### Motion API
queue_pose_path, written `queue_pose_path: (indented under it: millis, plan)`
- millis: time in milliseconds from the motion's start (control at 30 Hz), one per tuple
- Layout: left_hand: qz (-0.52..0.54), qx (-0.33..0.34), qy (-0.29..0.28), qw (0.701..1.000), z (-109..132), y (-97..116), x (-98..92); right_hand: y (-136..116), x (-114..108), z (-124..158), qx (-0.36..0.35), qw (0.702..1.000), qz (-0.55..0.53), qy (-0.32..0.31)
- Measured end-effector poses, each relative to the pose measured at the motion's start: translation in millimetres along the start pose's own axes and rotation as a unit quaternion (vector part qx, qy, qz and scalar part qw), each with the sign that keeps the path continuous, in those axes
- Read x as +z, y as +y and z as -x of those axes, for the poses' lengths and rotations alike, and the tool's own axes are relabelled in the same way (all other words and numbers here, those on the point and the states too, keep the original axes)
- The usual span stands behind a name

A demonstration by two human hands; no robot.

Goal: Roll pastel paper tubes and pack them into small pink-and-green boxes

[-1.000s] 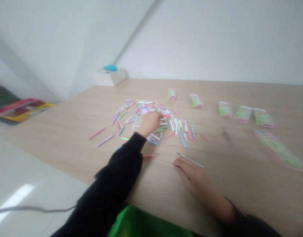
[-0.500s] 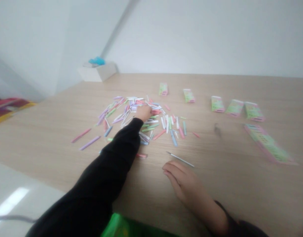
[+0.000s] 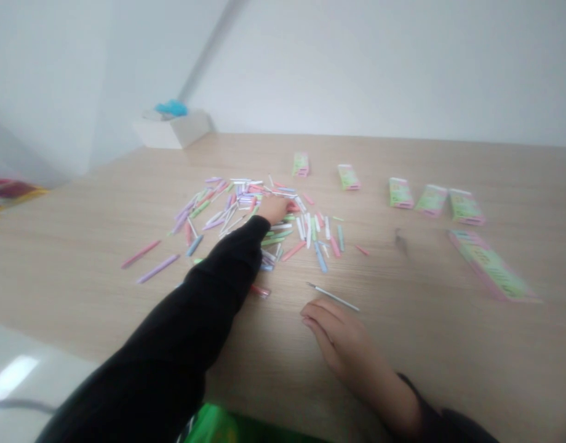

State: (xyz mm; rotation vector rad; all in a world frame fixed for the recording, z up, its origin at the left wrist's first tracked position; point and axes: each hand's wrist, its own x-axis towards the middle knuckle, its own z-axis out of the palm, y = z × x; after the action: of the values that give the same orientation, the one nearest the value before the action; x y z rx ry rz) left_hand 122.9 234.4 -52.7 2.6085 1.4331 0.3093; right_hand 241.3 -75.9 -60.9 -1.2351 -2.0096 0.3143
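Observation:
My left hand (image 3: 274,209), in a black sleeve, reaches into a scattered pile of several small pastel sticks (image 3: 227,209) on the wooden table (image 3: 80,246). Its fingers curl down among the sticks; what they hold, if anything, is hidden. My right hand (image 3: 341,338) rests on the table near the front, palm down, fingers together and stretched out, holding nothing. A thin grey rod (image 3: 333,297) lies just beyond its fingertips.
Several green-and-pink packets (image 3: 400,192) lie in a row at the back right, and a longer one (image 3: 490,267) lies at the right. A white box (image 3: 172,130) with something blue on it stands at the far left corner. A small dark object (image 3: 400,240) lies between.
My left hand has reached a little farther into the pile. The view has shifted slightly left. My right hand has stayed flat in place.

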Motion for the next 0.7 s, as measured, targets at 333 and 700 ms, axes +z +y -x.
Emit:
queue_pose_path:
  millis: [333, 700]
  plan:
    - [0.263, 0.003, 0.102, 0.959, 35, 24, -98.1, 8, -23, -4, -0.003, 0.994, 0.0, 0.107]
    - [0.597, 0.046, 0.048, 0.799, 131, 49, -106.4, -4, -64, -29, -0.004, 0.988, 0.043, 0.149]
